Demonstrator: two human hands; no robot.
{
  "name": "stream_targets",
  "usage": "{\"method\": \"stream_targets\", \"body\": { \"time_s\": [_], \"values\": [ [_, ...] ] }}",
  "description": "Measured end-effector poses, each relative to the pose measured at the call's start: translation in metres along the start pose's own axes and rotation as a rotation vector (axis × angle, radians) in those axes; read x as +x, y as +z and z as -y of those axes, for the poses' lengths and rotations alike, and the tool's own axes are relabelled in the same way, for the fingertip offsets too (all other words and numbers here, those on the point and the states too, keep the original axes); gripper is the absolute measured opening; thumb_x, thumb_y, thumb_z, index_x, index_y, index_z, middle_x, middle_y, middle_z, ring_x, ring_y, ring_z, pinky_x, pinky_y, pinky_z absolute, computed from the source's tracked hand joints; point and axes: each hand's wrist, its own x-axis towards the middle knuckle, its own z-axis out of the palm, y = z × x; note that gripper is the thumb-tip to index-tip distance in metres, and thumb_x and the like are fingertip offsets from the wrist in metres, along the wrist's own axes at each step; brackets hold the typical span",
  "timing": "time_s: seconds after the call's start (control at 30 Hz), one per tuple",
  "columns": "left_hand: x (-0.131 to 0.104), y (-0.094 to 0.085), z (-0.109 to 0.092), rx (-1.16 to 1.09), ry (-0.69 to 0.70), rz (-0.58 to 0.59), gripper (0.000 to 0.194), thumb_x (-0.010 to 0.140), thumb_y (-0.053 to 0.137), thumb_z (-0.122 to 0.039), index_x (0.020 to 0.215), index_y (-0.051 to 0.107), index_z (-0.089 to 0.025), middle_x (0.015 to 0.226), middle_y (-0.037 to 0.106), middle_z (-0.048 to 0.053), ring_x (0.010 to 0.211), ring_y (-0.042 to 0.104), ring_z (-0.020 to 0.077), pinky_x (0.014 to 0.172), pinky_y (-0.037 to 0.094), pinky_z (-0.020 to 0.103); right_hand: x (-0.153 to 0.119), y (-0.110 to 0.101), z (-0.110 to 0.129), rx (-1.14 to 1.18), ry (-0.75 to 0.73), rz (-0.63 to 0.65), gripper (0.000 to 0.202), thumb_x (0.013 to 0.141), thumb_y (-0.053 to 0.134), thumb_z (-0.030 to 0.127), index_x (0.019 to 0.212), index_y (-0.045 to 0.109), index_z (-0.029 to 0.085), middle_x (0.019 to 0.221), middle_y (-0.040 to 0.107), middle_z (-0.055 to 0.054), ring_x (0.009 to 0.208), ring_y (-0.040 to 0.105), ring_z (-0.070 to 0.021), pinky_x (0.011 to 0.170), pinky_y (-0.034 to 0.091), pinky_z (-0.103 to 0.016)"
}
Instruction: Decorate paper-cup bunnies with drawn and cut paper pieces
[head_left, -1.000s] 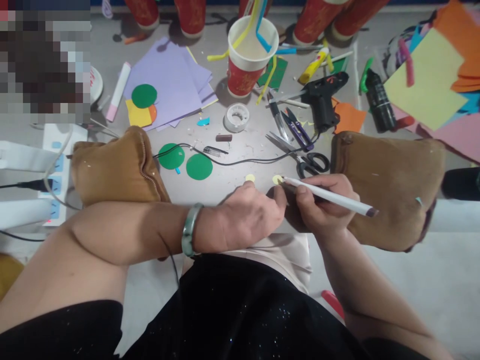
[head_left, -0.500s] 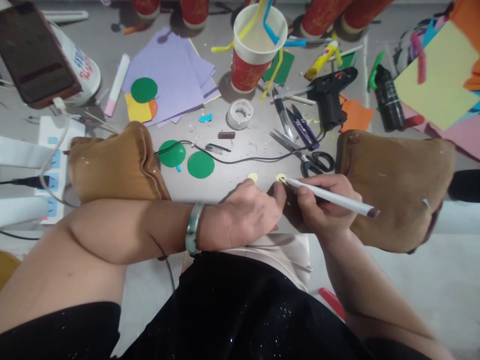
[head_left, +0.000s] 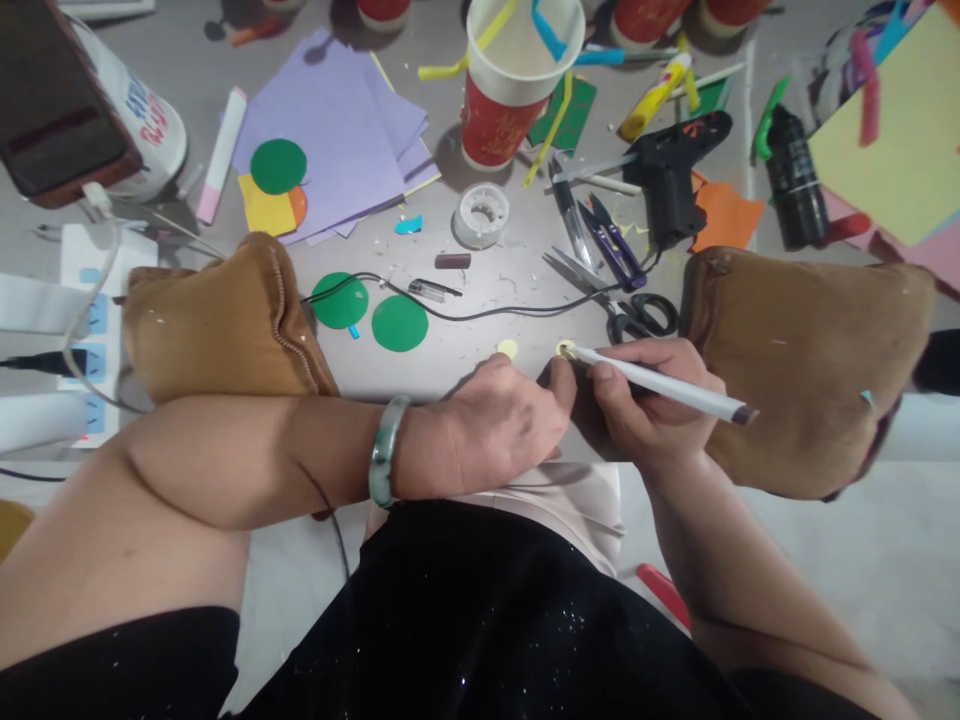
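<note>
Table: grey top (head_left: 439, 372), seriously cluttered. Clock directions all went from the pen tip.
Cushions: left brown cushion (head_left: 217, 325) at 9, right brown cushion (head_left: 806, 375) at 3, so the hands were boxed in.
Purple paper: messy stack (head_left: 337, 120) around 10:30.
Left hand: (head_left: 499, 430) around 7:30, one finger stretched to the pen-side disc's lower edge. The others were curled; couldn't tell if they pinched anything.
Right hand: (head_left: 664, 420) at 4, thumb and fingers pinching the white pen (head_left: 679, 388).
Red cup: (head_left: 495, 125) at 11, gold pattern, no words I could make out.
Phone: (head_left: 60, 110) at 10, blocking part of a white container (head_left: 161, 135) whose blue and red lettering was too blurry to read.
Glue gun: (head_left: 670, 190) at 1, orange-red mark, also unreadable.
Black bottle: (head_left: 796, 185) at 2, tiny pale print, just a smudge.
Scissors: (head_left: 651, 312) at 2, near the right hand.
Black cable: (head_left: 495, 316) snaked across above the hands, over one green circle (head_left: 337, 308).
Tape roll: (head_left: 461, 220) at 11.
Yellow discs: pen-side disc (head_left: 559, 347) right at the tip, contact unclear; other disc (head_left: 508, 349) at 9, by the left hand's knuckles.
</note>
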Motion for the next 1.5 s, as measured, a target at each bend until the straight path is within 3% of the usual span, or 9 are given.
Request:
{"method": "stream_targets", "body": {
  "time_s": [0.2,0.57,0.8,1.1,1.37,1.5],
  "values": [
    [0.0,-0.005,-0.001,0.01,-0.002,0.024,0.069,0.114,0.054,-0.035,0.163,0.047,0.012,0.077,0.077,0.012,0.069,0.071,0.0232,0.077,0.046,0.038,-0.002,-0.002,0.002,-0.037,0.108,0.079,0.013,0.098,0.073,0.039,0.093,0.075,0.028,0.083,0.078,-0.004,0.06,0.07,-0.0201,0.052,0.056,-0.036],
    [0.0,-0.004,-0.002,0.008,-0.005,0.038,0.07,0.112,0.058,-0.035,0.165,0.047,0.009,0.078,0.078,0.013,0.068,0.07,0.0229,0.081,0.047,0.039,-0.004,-0.002,0.001,-0.053,0.067,0.062,0.011,0.1,0.074,0.038,0.096,0.075,0.028,0.084,0.079,-0.005,0.062,0.073,-0.0218,0.053,0.057,-0.038],
    [0.002,-0.011,-0.001,-0.007,0.004,0.104,0.069,0.113,0.055,-0.033,0.169,0.043,0.007,0.082,0.08,0.014,0.071,0.072,0.0232,0.078,0.047,0.038,-0.005,-0.003,0.001,-0.084,0.107,0.092,0.017,0.102,0.071,0.046,0.095,0.075,0.031,0.084,0.079,-0.005,0.061,0.073,-0.0236,0.051,0.057,-0.041],
    [0.003,-0.023,-0.001,-0.019,-0.01,0.168,0.068,0.113,0.056,-0.031,0.169,0.045,0.006,0.084,0.08,0.015,0.073,0.073,0.0237,0.081,0.049,0.038,-0.005,-0.002,0.0,-0.039,0.116,0.089,0.014,0.101,0.072,0.042,0.094,0.071,0.031,0.079,0.078,-0.005,0.059,0.071,-0.0228,0.051,0.054,-0.04],
    [0.006,-0.024,0.0,-0.043,-0.006,0.199,0.069,0.114,0.054,-0.032,0.17,0.041,0.006,0.085,0.08,0.016,0.075,0.075,0.0244,0.084,0.049,0.038,-0.008,-0.001,-0.005,0.044,0.101,0.059,0.007,0.098,0.078,0.04,0.1,0.078,0.033,0.08,0.078,-0.001,0.061,0.072,-0.0243,0.054,0.053,-0.04],
    [0.006,-0.021,-0.001,-0.039,-0.013,0.181,0.068,0.113,0.054,-0.03,0.17,0.043,0.005,0.099,0.082,0.02,0.073,0.073,0.0217,0.084,0.049,0.038,-0.007,-0.002,-0.004,0.02,0.097,0.036,0.005,0.098,0.078,0.039,0.099,0.078,0.034,0.079,0.077,0.0,0.06,0.072,-0.0243,0.051,0.052,-0.04]
  ]
}}
